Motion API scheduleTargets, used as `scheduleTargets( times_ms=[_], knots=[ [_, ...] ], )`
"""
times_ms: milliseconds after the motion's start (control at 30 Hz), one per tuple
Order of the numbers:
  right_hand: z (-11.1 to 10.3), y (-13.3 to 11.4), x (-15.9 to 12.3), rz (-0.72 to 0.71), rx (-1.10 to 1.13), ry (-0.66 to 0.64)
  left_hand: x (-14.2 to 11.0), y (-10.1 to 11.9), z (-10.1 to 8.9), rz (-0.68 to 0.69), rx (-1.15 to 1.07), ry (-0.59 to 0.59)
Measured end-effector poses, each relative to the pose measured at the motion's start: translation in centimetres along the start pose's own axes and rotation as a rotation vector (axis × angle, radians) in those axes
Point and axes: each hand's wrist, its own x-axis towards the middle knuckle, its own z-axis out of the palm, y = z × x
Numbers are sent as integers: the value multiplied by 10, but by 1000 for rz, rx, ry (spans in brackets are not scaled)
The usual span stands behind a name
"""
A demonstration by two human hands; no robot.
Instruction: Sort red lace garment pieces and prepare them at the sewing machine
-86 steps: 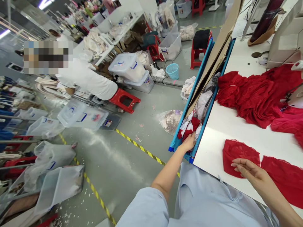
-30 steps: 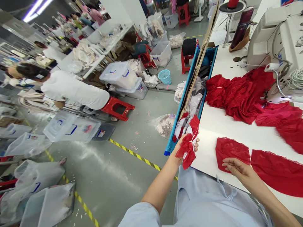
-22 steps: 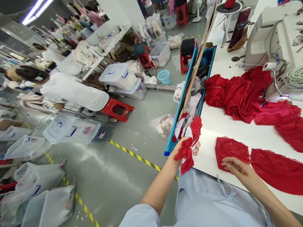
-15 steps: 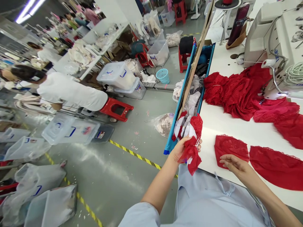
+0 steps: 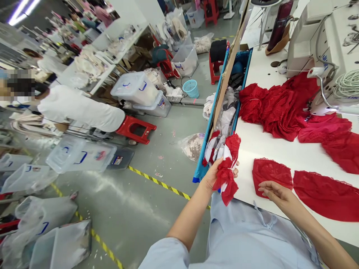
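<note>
My left hand [image 5: 213,175] is closed round a bunch of red lace pieces [image 5: 227,175] held just above the near end of a blue side trough [image 5: 202,170] at the table's left edge. My right hand [image 5: 273,191] rests with loosely spread fingers on the near edge of a flat red lace piece [image 5: 270,173] on the white table [image 5: 260,147]. A second flat red lace piece [image 5: 328,194] lies to its right.
A heap of red lace [image 5: 277,108] lies before a sewing machine [image 5: 325,45] at the back right. A cardboard sheet [image 5: 230,63] stands in the trough. On the floor are clear plastic bins [image 5: 134,87], bags and a red stool [image 5: 136,129], where a person in white [image 5: 78,108] bends over.
My left hand, which was reaching down into the trough, has lifted out a bunch of red lace and brought it slightly toward me. My right hand has stayed on the flat lace piece.
</note>
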Motion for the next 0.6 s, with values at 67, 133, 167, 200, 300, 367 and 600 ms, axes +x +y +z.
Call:
scheduleTargets(
  times_ms=[67,133,167,200,300,367,600],
  knots=[
    [0,-2,1,0,4,2,1,-2,2,12,-17,-36],
    [1,-4,1,-3,10,9,3,-3,5,2,-27,-53],
    [1,-5,2,-4,15,12,4,-3,7,-9,-34,-66],
    [1,-6,2,-4,18,16,5,-4,10,-22,-40,-82],
    [1,-10,3,-3,14,48,6,-6,15,-22,-51,-106],
    [-1,-17,3,-15,14,84,4,-8,17,6,-39,-88],
    [-1,-69,11,-141,124,205,0,-11,29,134,277,19]
  ],
)
